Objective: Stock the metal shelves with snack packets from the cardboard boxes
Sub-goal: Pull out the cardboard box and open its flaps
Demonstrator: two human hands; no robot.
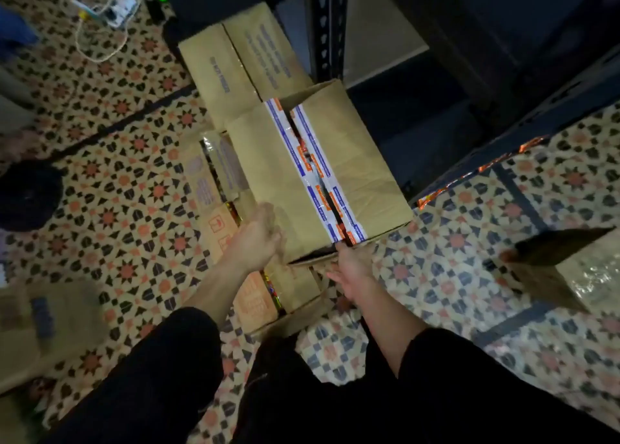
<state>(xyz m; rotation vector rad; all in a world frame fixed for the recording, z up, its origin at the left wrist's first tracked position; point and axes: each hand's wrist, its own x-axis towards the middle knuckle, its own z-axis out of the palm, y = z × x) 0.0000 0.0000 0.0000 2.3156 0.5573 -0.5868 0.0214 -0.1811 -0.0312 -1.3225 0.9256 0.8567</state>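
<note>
The taped box [355, 162] sits centre atop open boxes [255, 297], shelf [327, 24] at 1 o'clock; right hand [352, 269] touches its near end, fingers [344, 254] straight; left hand [258, 235] blurred, grip unclear.

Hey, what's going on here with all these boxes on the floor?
A person is bent over a stack of cardboard boxes next to the metal shelves. Both hands are on the near end of the top box: the left hand at its left corner, the right hand just below the taped seam. The tape is already slit, but the flaps are still down. A few orange packets lie along a low shelf edge on the right.
</note>
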